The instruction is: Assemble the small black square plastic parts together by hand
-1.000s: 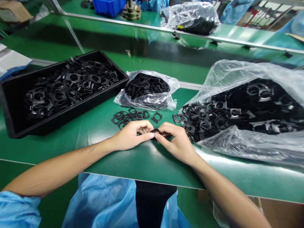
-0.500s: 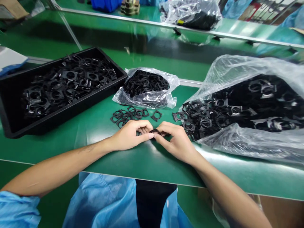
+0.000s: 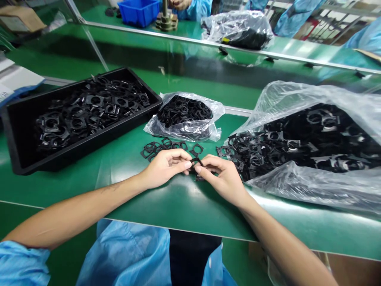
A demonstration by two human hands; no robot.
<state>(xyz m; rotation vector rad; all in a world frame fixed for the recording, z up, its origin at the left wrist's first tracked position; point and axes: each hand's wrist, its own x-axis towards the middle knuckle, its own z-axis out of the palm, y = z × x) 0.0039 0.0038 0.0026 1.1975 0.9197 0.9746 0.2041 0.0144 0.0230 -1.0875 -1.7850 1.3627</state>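
Between my two hands is a black plastic ring-shaped part (image 3: 196,160), tilted up off the table. My left hand (image 3: 165,167) pinches its left side with thumb and fingers. On the other side, my right hand (image 3: 222,174) grips it with thumb and forefinger. A dark piece also shows under the right fingers; whether it belongs to the same part I cannot tell. Just beyond my hands lies a loose group of flat black ring frames (image 3: 153,147), with a single frame (image 3: 196,149) set apart from them.
On the left stands a black tray (image 3: 89,149) full of ring frames. A small clear bag (image 3: 190,133) of black rings sits ahead. A large open plastic bag (image 3: 297,182) spills frames at right. Across the divider are a blue bin (image 3: 138,14) and another person's hand (image 3: 180,4).
The black ring part has been turned up and now shows more between my fingers. My hands stay close together in nearly the same place. The view has tipped slightly upward.
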